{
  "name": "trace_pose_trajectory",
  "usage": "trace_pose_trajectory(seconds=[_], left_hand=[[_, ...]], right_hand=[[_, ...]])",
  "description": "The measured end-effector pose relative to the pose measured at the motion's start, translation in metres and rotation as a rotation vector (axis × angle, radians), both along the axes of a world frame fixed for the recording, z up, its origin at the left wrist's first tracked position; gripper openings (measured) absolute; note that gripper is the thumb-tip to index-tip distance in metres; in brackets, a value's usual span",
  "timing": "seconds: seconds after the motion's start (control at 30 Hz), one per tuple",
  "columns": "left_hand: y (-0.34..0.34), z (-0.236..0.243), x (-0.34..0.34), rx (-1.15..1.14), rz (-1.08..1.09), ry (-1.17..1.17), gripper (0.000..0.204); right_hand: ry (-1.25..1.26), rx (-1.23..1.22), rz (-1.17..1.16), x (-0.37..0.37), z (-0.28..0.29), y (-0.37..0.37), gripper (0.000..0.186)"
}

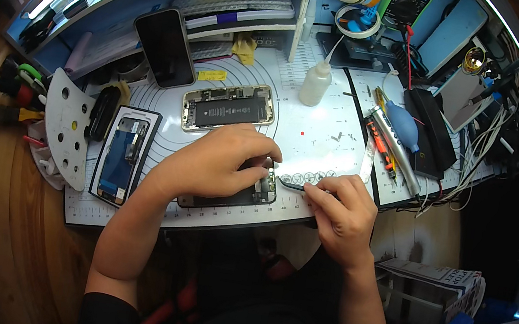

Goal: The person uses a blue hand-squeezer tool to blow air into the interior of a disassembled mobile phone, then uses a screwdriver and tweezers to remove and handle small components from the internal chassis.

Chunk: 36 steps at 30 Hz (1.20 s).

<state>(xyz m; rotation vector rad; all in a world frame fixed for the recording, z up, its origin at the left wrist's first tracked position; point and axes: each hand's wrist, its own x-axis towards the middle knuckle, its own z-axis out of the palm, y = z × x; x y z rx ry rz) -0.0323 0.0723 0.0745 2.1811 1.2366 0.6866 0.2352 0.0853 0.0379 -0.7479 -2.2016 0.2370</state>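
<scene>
I've got the left hand (216, 159) pressed flat over the opened phone (248, 194) at the near edge of the white work mat (317, 137), pinning it to the counter, palm down and not clenched around anything. My right hand (339, 211) has its grip pinched on metal tweezers (293, 184), tips at the phone's right edge just beside my left fingertips. To do this well I'd keep the wrist planted and the pressure light. A second opened phone (228, 108) and a detached screen (123, 155) lie farther back and left.
</scene>
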Motion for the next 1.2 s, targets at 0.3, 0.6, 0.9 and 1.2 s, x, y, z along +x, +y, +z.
trace_pose_trajectory(seconds=[0.3,0.6,0.9,1.2], left_hand=[[0.0,0.0,0.001,0.003,0.003,0.022,0.026],[0.001,0.001,0.001,-0.001,0.007,0.03,0.025],[0.002,-0.001,0.0,0.018,0.001,0.016,0.024],[0.0,0.001,-0.002,-0.028,0.022,0.022,0.024]], right_hand=[[0.048,0.022,-0.036,0.009,0.0,0.005,0.03],[0.029,0.034,-0.127,0.024,0.004,0.018,0.022],[-0.019,-0.041,-0.208,0.032,0.007,0.011,0.019],[0.183,-0.369,-0.066,0.024,0.028,-0.046,0.023]])
